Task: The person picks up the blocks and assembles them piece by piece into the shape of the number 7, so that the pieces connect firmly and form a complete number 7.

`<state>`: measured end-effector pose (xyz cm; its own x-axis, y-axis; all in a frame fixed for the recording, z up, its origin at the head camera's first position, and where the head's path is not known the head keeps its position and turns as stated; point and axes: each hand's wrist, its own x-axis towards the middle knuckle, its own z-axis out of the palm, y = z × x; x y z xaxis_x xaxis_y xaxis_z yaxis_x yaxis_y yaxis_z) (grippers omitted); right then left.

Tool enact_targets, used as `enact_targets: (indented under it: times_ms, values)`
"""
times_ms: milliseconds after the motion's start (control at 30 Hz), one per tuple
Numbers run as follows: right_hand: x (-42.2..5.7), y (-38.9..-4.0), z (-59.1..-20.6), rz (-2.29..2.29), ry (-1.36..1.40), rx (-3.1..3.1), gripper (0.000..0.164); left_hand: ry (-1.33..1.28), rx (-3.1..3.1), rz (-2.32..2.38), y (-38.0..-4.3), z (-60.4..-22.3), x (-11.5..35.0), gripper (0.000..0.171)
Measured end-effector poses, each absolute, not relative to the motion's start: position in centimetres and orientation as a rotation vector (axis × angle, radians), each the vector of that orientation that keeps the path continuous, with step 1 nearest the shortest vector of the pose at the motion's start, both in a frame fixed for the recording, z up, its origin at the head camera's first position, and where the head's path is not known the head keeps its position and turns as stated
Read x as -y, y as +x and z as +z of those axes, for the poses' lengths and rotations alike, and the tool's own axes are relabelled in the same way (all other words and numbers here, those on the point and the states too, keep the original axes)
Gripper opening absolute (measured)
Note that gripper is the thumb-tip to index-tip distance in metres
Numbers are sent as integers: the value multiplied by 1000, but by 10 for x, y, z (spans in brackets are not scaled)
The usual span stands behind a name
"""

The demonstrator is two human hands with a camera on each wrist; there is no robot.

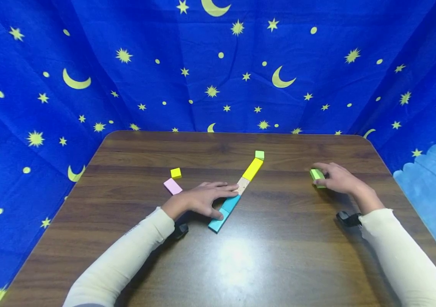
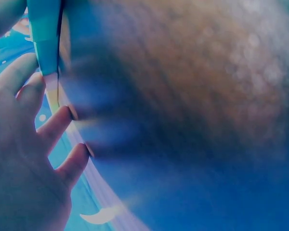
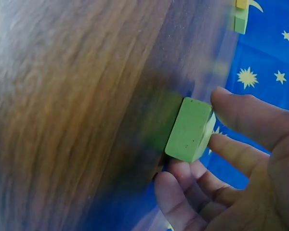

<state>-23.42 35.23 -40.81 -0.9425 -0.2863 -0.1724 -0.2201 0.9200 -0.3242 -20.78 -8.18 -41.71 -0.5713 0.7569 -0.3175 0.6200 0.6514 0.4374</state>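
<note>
A slanting line of blocks lies on the table: a light blue block (image 1: 216, 224), a teal block (image 1: 230, 204), a pale wooden block (image 1: 242, 186), a yellow block (image 1: 252, 169) and a small green block (image 1: 259, 155) at the far end. Fingers spread, my left hand (image 1: 202, 199) rests along the line's left side, its thumb on the light blue block and fingertips near the teal and wooden ones. Over on the right, my right hand (image 1: 338, 180) pinches a green block (image 3: 189, 130) between thumb and fingers, at the tabletop.
Left of the line lie a yellow cube (image 1: 176, 172) and a pink block (image 1: 173, 186), the latter partly behind the left hand. The brown wooden table (image 1: 145, 153) ends at a blue curtain (image 1: 187, 85) with stars and moons.
</note>
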Motion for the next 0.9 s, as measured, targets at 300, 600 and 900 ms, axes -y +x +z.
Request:
enact_targets:
  times_ms: [300,600,900]
  values:
    - [-349,-235,-408,-430,-314,-2886,59,1084,-2393,389,-210,-419,81,77]
    - [-347,-234,-406,-471,-248,-2868,58,1092,-2390,396,-209,-418,82,77]
    - [-342,-232,-411,-483,-297,-2914,56,1092,-2389,396,-209,-418,83,77]
